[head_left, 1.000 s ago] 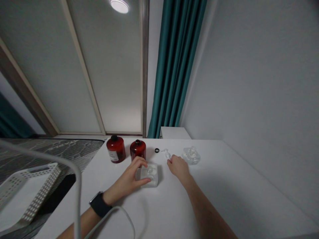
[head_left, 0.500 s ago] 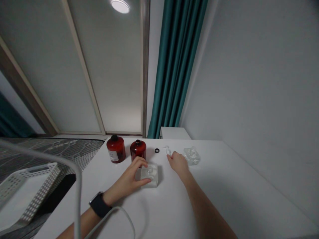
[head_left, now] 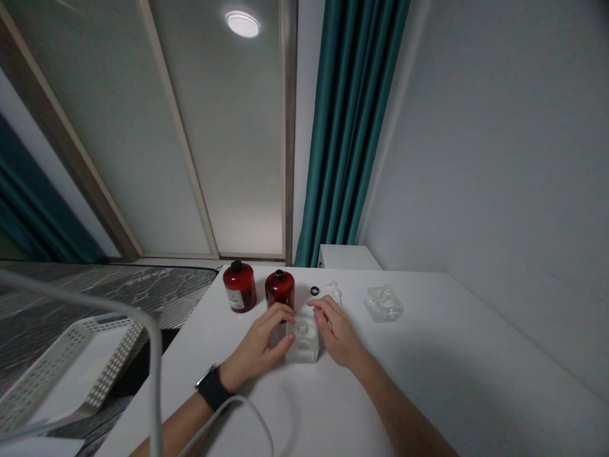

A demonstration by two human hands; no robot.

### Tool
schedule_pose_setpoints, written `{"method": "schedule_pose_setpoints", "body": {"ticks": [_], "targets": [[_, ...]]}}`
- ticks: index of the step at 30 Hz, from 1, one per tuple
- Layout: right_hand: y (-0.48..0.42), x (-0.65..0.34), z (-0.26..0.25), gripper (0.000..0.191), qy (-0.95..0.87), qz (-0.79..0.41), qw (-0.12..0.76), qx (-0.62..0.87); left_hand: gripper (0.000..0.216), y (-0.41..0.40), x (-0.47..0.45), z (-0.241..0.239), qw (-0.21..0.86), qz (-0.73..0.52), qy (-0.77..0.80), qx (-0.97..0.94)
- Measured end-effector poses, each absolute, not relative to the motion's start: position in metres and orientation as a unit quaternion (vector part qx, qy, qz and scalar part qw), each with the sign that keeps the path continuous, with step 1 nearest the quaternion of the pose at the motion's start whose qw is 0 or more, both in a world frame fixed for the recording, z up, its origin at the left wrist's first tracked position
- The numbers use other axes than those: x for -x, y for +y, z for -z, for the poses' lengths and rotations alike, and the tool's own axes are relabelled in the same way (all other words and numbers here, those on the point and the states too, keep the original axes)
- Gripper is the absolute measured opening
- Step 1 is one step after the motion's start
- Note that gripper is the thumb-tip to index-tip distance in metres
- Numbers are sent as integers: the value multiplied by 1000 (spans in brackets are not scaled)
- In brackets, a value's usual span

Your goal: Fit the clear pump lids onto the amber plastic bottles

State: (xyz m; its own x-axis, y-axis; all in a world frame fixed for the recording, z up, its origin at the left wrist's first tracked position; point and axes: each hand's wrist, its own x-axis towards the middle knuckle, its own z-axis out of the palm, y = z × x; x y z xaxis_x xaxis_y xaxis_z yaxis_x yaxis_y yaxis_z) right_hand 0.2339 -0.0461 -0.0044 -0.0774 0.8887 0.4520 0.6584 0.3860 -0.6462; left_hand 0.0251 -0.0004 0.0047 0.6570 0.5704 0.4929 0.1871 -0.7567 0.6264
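Observation:
A clear square bottle [head_left: 302,341] stands on the white table [head_left: 428,381]. My left hand [head_left: 262,343] is wrapped round its left side, thumb in front and fingers over the top. My right hand [head_left: 337,331] rests against its right side, fingers curled toward the neck; I cannot make out anything in them. Behind the bottle stand two red bottles, one capped [head_left: 239,286] and one with an open neck [head_left: 280,287]. A small black ring [head_left: 314,291] and a clear pump head [head_left: 335,291] lie just behind my right hand.
A second clear bottle [head_left: 383,303] lies to the right on the table. A white perforated basket [head_left: 71,362] sits at the left on a dark patterned surface. A white cable [head_left: 152,355] arcs across the near left. A teal curtain [head_left: 352,127] hangs behind.
My right hand has drawn back from the pump head to the right side of the clear square bottle. My left hand stays on the bottle. The view has shifted slightly.

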Motion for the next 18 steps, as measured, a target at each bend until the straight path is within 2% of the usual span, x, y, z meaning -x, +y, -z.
{"method": "schedule_pose_setpoints", "body": {"ticks": [4, 9, 14, 18], "targets": [[-51, -229, 9, 37, -742, -205, 418, 482, 12, 1, -21, -5, 207, -435, 240, -843], [-52, -227, 13, 73, -742, -250, 365, 503, 13, 8, -21, 0, 151, -509, 345, -774], [-51, -223, 16, 70, -741, -231, 341, 530, 44, 12, -25, 11, 169, -536, 386, -732], [-49, -224, 18, 66, -744, -230, 342, 525, 55, 13, -29, 13, 171, -530, 388, -734]]}}
